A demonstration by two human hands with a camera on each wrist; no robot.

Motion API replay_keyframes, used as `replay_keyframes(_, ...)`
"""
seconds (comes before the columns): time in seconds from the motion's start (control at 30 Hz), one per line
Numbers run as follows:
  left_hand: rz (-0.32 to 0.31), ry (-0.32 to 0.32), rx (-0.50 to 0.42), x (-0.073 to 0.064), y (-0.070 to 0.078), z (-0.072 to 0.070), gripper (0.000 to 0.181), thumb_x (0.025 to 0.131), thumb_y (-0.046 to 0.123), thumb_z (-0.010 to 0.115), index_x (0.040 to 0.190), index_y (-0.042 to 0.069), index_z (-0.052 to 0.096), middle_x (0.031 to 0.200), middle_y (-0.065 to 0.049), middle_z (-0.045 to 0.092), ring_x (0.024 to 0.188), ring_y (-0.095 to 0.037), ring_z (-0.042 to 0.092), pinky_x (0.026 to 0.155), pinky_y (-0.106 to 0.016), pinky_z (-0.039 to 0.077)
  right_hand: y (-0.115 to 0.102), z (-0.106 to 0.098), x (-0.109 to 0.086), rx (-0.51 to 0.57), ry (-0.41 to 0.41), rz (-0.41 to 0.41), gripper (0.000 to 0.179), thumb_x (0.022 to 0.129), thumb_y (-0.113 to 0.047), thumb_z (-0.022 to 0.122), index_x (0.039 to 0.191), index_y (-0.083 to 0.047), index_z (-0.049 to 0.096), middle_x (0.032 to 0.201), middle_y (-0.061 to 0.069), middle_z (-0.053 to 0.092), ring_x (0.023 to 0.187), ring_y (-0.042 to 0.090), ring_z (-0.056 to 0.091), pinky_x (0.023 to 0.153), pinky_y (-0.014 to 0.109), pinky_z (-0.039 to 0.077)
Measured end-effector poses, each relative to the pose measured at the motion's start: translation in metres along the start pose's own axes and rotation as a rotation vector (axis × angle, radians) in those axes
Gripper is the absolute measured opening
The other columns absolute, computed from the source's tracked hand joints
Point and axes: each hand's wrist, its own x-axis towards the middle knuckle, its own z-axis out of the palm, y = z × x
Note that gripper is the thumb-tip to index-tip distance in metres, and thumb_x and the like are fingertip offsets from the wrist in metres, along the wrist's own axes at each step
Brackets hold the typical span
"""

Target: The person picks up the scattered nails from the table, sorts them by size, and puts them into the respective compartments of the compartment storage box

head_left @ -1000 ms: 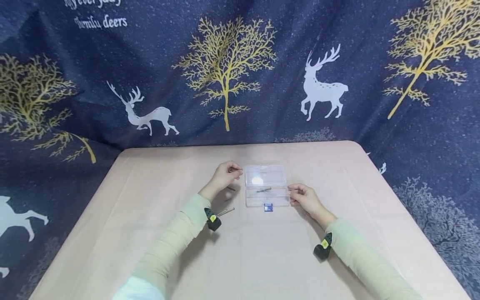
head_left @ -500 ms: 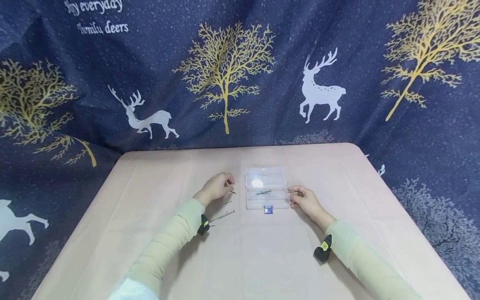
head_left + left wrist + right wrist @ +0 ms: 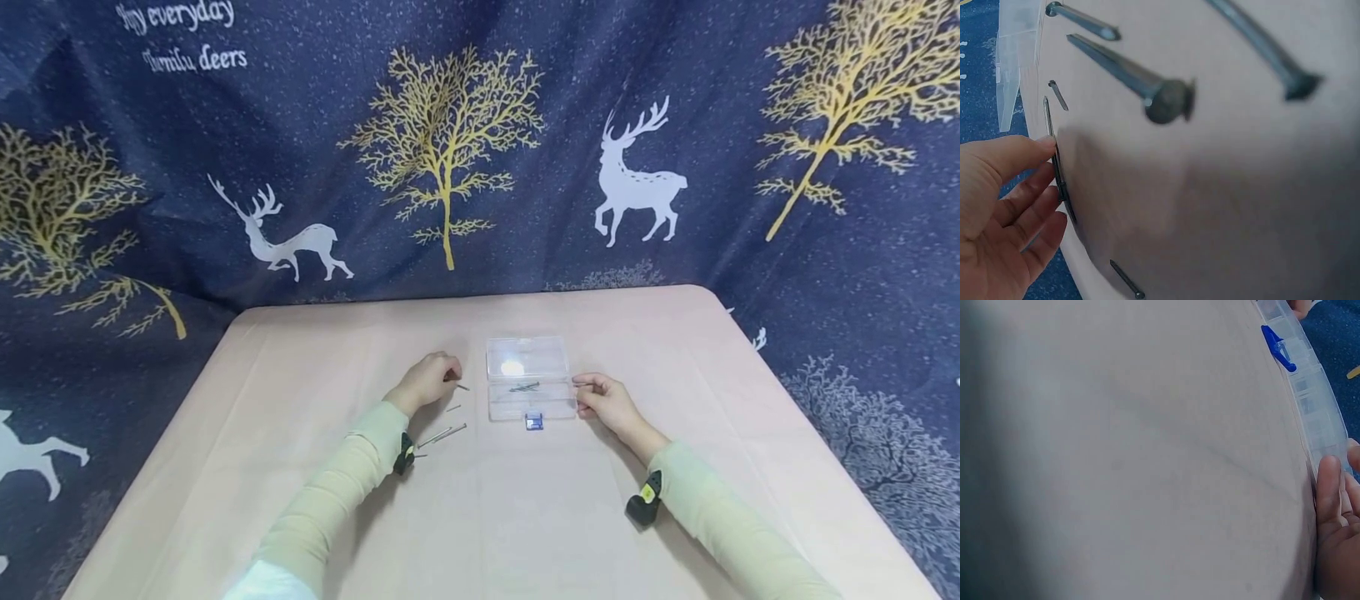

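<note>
My left hand (image 3: 429,377) is low over the table, left of a clear plastic box (image 3: 510,410). In the left wrist view its thumb and fingers pinch a thin nail (image 3: 1048,119). The box stands with its lid (image 3: 527,357) raised at the back and a blue latch (image 3: 534,422) at the front. Several nails (image 3: 525,387) lie inside it. My right hand (image 3: 606,398) holds the box's right end; in the right wrist view the thumb (image 3: 1329,487) lies along the end wall and the other fingers are partly hidden.
More nails lie loose on the table left of the box: a short one (image 3: 453,408), longer ones (image 3: 450,432) and a thick-headed nail (image 3: 1116,69) close to the left wrist camera. A dark blue cloth (image 3: 525,167) with deer and trees hangs behind the pink table (image 3: 562,517).
My left hand has come away from the box's lid side, moving left and nearer to the loose nails, and its fingers now close on one. The right hand stays at the box.
</note>
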Motion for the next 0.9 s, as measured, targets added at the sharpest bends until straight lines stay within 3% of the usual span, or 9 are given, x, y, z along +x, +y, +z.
replay_keyframes(0.2,0.031,-0.008,-0.003,0.0005,-0.0036,-0.0024,0.005,0.084,0.004,0.066,0.082,0.007,0.066,0.087,-0.005,0.063,0.085,-0.018,0.058,0.084,-0.035,0.051,-0.004,-0.0003,-0.0002,-0.006,-0.002,-0.003,0.038,0.09,0.003,0.052,0.124,0.016,0.046,0.084,0.001,0.063,0.062,0.003,0.057,0.059,0.018,0.054)
replay_keyframes(0.43,0.124,0.022,0.099,-0.0026,-0.0029,-0.0023,0.007,0.087,0.002,0.061,0.082,0.005,0.064,0.085,-0.006,0.061,0.085,-0.022,0.058,0.083,-0.035,0.051,-0.0045,0.0003,0.0008,-0.009,-0.006,-0.011,0.037,0.09,0.002,0.053,0.124,0.017,0.046,0.087,0.004,0.065,0.063,0.003,0.058,0.059,0.017,0.054)
replay_keyframes(0.67,0.109,-0.029,0.185,-0.0062,0.0003,0.0041,0.006,0.093,0.008,0.055,0.087,0.007,0.056,0.087,-0.003,0.054,0.09,-0.022,0.052,0.084,-0.036,0.048,0.0013,0.0006,0.0004,-0.011,0.004,0.0,0.037,0.09,0.003,0.053,0.124,0.016,0.047,0.085,0.003,0.064,0.061,0.003,0.058,0.06,0.017,0.054)
replay_keyframes(0.9,0.083,-0.024,0.176,-0.0088,0.0031,0.0021,0.009,0.095,0.012,0.055,0.086,0.011,0.051,0.081,0.0,0.053,0.082,-0.019,0.053,0.078,-0.034,0.049,-0.0018,0.0001,-0.0019,-0.013,-0.001,0.007,0.039,0.09,0.001,0.054,0.125,0.016,0.046,0.087,0.003,0.065,0.06,0.002,0.058,0.059,0.017,0.054)
